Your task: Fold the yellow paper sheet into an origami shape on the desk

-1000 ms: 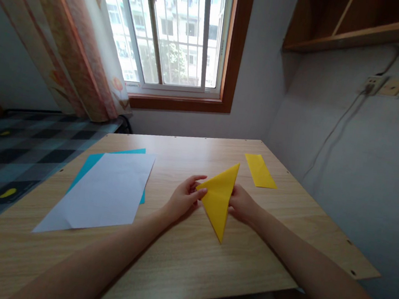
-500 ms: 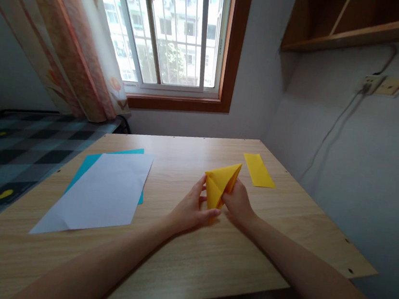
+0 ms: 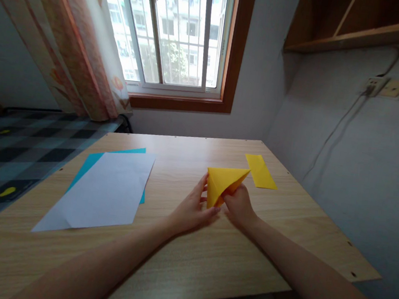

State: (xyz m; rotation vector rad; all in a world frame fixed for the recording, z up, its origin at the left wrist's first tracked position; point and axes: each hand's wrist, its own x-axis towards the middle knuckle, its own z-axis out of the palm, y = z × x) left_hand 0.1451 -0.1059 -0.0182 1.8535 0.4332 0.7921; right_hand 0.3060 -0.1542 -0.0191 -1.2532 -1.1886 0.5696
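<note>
A yellow paper folded into a small triangle (image 3: 221,183) stands lifted off the wooden table (image 3: 186,259), held between both hands. My left hand (image 3: 192,207) pinches its lower left edge with thumb and fingers. My right hand (image 3: 239,206) grips its lower right side, fingers closed under the fold. The paper's top edge runs level, its point toward the hands.
A yellow paper strip (image 3: 260,171) lies flat behind the hands to the right. A white sheet (image 3: 107,191) overlaps a teal sheet (image 3: 90,163) on the table's left. A window and curtain are behind; a wall with a socket and cable is on the right.
The large flat yellow triangle was folded in half into a smaller triangle and raised off the table. Both hands shifted to its lower edges.
</note>
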